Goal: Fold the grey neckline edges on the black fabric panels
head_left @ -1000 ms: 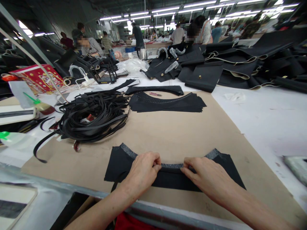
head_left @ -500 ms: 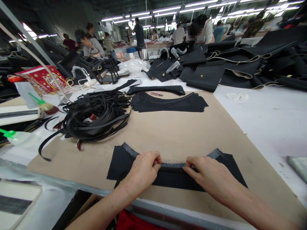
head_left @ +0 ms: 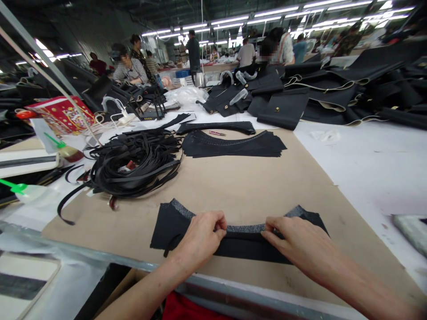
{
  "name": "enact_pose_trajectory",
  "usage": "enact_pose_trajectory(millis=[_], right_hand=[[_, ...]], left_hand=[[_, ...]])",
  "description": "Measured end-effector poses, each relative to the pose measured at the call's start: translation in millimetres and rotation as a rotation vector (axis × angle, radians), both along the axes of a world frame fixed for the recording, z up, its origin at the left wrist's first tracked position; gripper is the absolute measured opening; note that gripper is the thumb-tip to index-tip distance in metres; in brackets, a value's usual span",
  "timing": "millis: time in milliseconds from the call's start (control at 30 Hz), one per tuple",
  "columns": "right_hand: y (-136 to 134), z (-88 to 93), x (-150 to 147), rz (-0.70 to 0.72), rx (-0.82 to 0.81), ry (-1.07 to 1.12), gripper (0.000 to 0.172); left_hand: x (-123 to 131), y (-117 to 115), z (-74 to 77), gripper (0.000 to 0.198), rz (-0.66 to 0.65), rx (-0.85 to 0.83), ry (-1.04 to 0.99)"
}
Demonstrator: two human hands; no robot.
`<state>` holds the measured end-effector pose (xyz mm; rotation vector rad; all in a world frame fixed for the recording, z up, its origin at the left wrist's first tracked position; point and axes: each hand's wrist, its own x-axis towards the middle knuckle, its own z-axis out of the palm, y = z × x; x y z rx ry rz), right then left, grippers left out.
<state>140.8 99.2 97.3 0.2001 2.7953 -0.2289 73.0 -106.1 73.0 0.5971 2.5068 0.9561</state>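
Pinching the grey-trimmed inner edge of a curved black fabric panel (head_left: 240,250), our left hand (head_left: 200,240) and right hand (head_left: 296,246) sit apart, each closed on it. Panel lies flat near the front edge of the tan-covered counter (head_left: 247,186). Farther back we note a tangled pile of black straps (head_left: 133,162) to the left and a stack of black curved pieces (head_left: 233,144) at centre.
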Motion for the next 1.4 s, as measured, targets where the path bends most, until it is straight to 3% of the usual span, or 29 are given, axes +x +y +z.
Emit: enact_pose_trajectory(millis=[400,1400], right_hand=[[8,-9.1,-6,0.003,0.035,0.001,0.027],[11,-9.2,-10,-0.013,-0.027,0.010,0.027]], left_hand=[[-4,14,-6.9,0.012,0.014,-0.048,0.001],[-4,13,-13.7,0.010,0.047,-0.038,-0.019]])
